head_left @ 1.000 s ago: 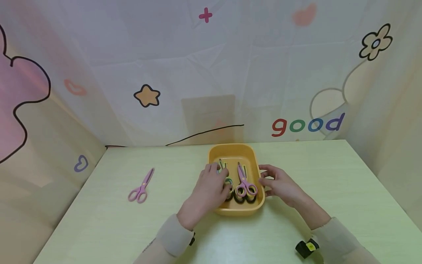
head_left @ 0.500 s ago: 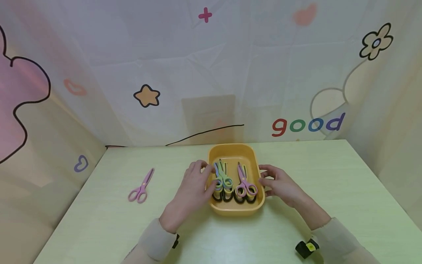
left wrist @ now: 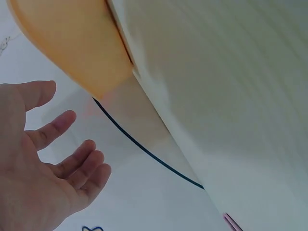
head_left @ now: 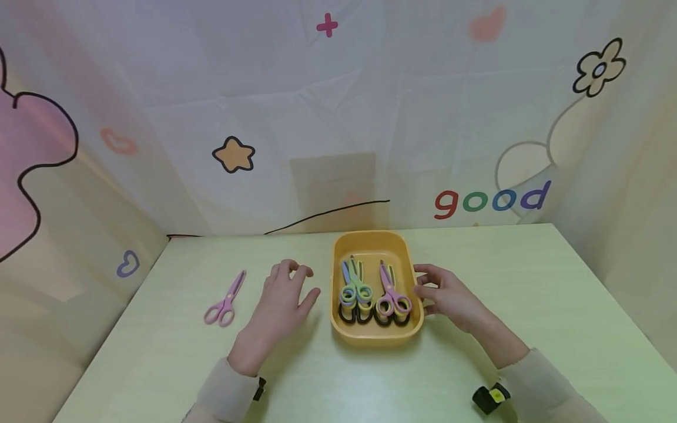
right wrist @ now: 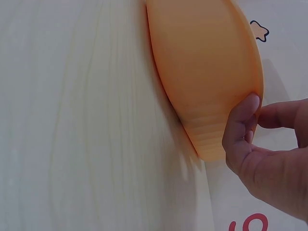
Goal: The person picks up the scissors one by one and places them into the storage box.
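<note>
My left hand (head_left: 279, 302) hovers over the table between a pink-purple pair of scissors (head_left: 226, 304) and a yellow tray (head_left: 376, 336). Its fingers are loosely bent and hold nothing, as the left wrist view also shows. At the tray's right side, my right hand (head_left: 449, 296) pinches the rim between thumb and fingers. Two stacks of scissors lie in the tray. Green scissors (head_left: 356, 282) top the left stack, over blue scissors (head_left: 346, 276) and others with yellow and black handles. Purple scissors (head_left: 390, 291) lie on the right stack, with yellow and black handles beneath.
The pale table (head_left: 508, 276) runs back to a printed cloth backdrop (head_left: 338, 106). Similar cloth hangs at both sides. A black strap piece with a yellow mark (head_left: 492, 398) sits by the right sleeve.
My left hand has come out of the tray and moved left, uncovering the green and blue scissors there. The right hand stays at the tray's right side.
</note>
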`<state>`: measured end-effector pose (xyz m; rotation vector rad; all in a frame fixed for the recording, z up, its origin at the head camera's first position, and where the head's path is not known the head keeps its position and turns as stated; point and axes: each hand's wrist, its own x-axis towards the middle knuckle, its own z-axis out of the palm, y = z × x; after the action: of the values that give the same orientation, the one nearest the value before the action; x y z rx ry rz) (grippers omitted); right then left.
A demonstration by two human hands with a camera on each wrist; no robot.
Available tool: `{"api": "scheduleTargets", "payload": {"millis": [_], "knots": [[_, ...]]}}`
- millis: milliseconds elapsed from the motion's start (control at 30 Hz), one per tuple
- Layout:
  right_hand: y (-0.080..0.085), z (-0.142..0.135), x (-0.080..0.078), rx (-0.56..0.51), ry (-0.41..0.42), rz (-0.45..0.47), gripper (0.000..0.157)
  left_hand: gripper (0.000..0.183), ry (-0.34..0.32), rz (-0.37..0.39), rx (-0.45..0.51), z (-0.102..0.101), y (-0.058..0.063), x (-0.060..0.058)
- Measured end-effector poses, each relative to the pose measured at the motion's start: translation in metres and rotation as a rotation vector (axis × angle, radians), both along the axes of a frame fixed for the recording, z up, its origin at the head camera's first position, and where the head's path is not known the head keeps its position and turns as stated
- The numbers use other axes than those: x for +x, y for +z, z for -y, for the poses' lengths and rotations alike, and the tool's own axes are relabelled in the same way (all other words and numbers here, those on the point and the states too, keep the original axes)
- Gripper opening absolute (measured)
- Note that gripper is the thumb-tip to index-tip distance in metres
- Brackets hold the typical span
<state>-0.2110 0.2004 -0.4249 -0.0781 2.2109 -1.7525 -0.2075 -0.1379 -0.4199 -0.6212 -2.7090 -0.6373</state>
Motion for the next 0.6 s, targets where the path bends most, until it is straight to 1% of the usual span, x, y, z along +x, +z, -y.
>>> {"api": "scheduleTargets", "payload": {"millis": [133, 300, 467, 600], "knots": [[0.001, 0.001, 0.0, -0.002, 0.0, -0.002, 0.056, 0.029, 0.027, 0.036, -0.023, 0.017, -0.003, 0.001], [0.0, 0.001, 0.0, 0.005, -0.005, -0.003, 0.056, 0.034, 0.055, 0.135, -0.074, 0.034, -0.007, 0.004], [0.0, 0.001, 0.0, 0.007, -0.009, -0.003, 0.056, 0.04, 0.092, 0.224, -0.126, 0.047, -0.005, 0.006], [0.0, 0.001, 0.0, 0.006, -0.01, 0.0, 0.056, 0.045, 0.114, 0.273, -0.169, 0.057, -0.003, 0.006]]}}
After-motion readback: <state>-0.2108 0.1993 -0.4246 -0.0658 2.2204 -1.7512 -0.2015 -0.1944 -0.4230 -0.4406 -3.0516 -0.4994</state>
